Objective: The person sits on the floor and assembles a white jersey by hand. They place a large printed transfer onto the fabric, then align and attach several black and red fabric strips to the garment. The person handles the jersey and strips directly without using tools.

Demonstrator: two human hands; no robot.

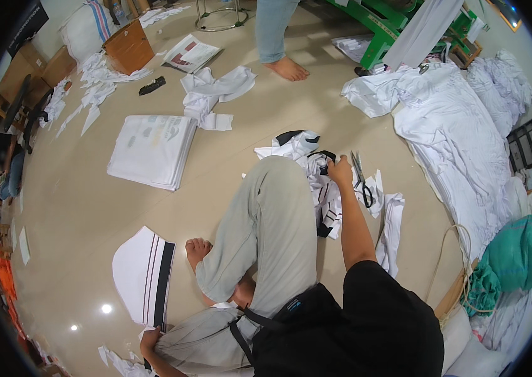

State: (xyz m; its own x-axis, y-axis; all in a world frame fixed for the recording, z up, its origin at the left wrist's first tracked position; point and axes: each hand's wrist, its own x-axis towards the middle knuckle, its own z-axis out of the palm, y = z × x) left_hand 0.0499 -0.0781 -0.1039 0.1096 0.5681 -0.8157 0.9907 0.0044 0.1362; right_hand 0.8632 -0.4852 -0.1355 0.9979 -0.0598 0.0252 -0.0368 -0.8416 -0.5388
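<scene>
My right hand (340,171) reaches out beyond my raised knee, its fingers closed on a black-trimmed fabric piece (324,160). That piece lies in a loose heap of white cut fabric (325,195) with black and striped bands. Just right of this hand, black-handled scissors (363,182) rest on the scraps. Down at the lower left, my left hand (151,339) is beside my bent leg, closed on a white and black piece of fabric mostly hidden by the hand. Ahead of it, a white fabric panel (134,270) with thin dark stripes and a black band lies flat on the floor.
A stack of folded white fabric (150,151) lies ahead on the left. Large white cloth (448,138) spreads along the right, near a green sack (517,251). Another person's bare foot (286,69) stands by a green machine frame (373,38). Scraps (216,91) litter the floor.
</scene>
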